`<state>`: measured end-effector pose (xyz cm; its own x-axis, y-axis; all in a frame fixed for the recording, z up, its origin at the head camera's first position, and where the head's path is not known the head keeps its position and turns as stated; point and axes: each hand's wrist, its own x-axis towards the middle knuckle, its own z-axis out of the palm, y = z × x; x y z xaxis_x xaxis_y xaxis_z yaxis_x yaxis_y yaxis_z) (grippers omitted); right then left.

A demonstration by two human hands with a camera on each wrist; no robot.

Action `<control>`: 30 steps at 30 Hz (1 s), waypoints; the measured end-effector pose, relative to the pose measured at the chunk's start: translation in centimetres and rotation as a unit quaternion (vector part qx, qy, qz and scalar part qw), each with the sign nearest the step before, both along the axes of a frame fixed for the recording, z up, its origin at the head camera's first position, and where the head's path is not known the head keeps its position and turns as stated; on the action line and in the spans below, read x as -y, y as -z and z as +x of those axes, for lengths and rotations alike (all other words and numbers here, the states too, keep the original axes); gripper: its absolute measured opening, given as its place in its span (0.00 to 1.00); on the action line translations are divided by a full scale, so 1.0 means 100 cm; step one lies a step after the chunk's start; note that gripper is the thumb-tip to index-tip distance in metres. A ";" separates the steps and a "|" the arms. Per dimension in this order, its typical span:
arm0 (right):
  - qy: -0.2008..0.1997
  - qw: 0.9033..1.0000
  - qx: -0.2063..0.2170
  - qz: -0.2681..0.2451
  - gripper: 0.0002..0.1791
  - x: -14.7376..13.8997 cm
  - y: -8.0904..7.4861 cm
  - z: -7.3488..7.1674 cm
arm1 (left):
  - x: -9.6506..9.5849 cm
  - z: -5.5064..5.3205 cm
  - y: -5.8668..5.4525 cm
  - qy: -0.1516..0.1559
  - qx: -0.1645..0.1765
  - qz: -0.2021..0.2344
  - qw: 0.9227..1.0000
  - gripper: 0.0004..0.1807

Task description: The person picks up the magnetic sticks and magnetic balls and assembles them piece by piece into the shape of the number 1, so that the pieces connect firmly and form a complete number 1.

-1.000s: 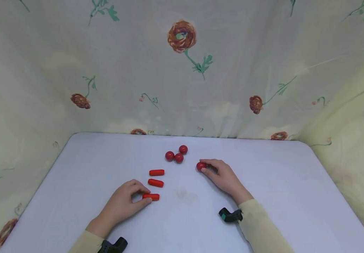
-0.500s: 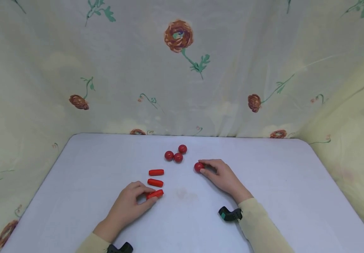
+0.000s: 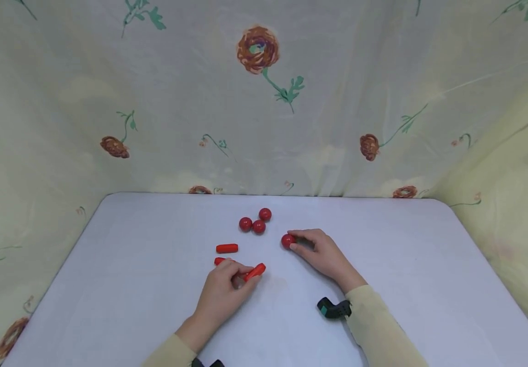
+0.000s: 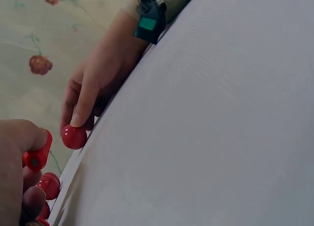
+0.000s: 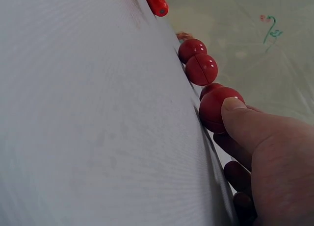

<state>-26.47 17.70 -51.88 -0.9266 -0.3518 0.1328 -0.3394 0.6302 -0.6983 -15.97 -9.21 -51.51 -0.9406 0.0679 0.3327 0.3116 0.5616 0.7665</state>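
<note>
In the head view my left hand (image 3: 220, 293) pinches a red rod (image 3: 257, 270) between thumb and fingers, its free end pointing up and right. The left wrist view shows a grey spot on the end of this held rod (image 4: 35, 160). My right hand (image 3: 327, 259) pinches a glossy red ball (image 3: 287, 241) at its right side; in the right wrist view the thumb presses on this seamed ball (image 5: 216, 111). Behind the left hand lies one red rod (image 3: 227, 248), and a second rod (image 3: 220, 260) is partly hidden by that hand.
Three more red balls, among them the left one (image 3: 245, 224), sit close together toward the back of the white table (image 3: 153, 229). A flowered cloth (image 3: 172, 102) hangs behind and beside the table. Each wrist wears a black device, such as the right one (image 3: 334, 308).
My left hand has taken the nearest rod to the right, closer to the held ball, and the rod has turned to a slant. The right hand and its ball shifted slightly left, then stayed.
</note>
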 end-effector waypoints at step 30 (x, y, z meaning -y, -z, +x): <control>-0.003 1.000 0.010 -0.009 0.21 0.000 0.001 -0.002 | -0.061 -0.036 -0.005 -0.043 0.047 -0.070 0.996 0.15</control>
